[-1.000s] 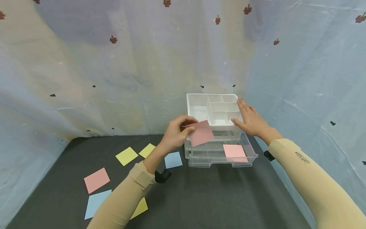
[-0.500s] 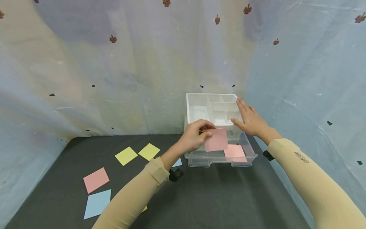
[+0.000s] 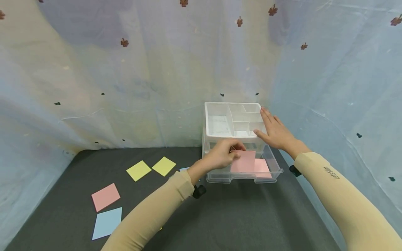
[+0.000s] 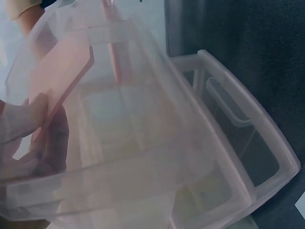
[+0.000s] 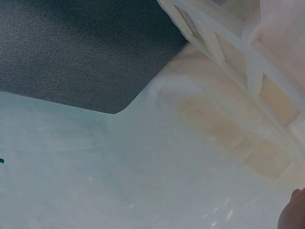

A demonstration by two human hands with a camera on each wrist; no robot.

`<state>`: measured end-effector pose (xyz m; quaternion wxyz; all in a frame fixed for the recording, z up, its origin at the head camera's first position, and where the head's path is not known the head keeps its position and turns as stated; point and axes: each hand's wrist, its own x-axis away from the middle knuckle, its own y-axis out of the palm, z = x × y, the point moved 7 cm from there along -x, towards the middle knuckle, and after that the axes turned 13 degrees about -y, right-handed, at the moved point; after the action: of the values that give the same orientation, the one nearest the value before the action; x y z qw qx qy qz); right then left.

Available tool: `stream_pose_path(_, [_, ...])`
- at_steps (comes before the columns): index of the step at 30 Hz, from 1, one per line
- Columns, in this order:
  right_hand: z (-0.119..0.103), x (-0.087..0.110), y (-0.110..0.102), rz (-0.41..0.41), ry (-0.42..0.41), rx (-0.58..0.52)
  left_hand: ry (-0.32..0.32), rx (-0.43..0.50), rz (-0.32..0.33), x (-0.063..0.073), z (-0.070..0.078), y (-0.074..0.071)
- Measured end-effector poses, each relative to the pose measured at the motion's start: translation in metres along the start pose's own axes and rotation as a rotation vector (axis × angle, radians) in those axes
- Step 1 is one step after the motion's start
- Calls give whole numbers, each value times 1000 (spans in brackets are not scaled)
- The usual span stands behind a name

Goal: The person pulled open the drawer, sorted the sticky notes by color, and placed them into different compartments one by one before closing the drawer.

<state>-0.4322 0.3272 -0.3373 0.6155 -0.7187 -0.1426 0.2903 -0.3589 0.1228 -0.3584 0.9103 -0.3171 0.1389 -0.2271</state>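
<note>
In the head view my left hand (image 3: 223,153) pinches a pink sticky note pad (image 3: 245,161) between thumb and fingers, over the pulled-out clear drawer (image 3: 242,178). A second pink sticky note pad (image 3: 263,168) lies in that drawer on the right, partly covered by the held one. The left wrist view shows the held pad edge-on through clear plastic. The drawer belongs to a white desktop organizer (image 3: 219,135) with a compartmented top. My right hand (image 3: 277,132) rests on the organizer's right top edge, its fingers extended. Only a bit of that hand (image 5: 293,212) shows in the right wrist view.
On the dark table (image 3: 251,216) to the left lie two yellow pads (image 3: 138,170), a pink pad (image 3: 105,197) and a blue pad (image 3: 106,223). Another blue pad and a yellow one are mostly hidden behind my left arm. A patterned curtain (image 3: 157,87) hangs behind and at the right.
My left hand has carried the pink pad right and down, from before the organizer's front to low over the drawer. The right hand has stayed in place.
</note>
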Motion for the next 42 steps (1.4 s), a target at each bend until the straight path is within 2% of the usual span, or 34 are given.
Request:
stream_pose_path(7, [0,1,1,8,1,-3,-18,-67,-34,-2,-3,8])
stream_pose_path(21, [-1,2,0,9,1,-7,-65,-119,-86,-3,-8,13])
stream_pose_path(31, [0,2,1,10,11,-11,-62,-223,-51,-4,-9,15])
stream_pose_path(35, [0,2,1,9,11,-9,-81,-261,-27,-3,-9,15])
stream_pose_path(42, [-1,2,0,14,15,0,-135,-355,-20,-1,-10,17])
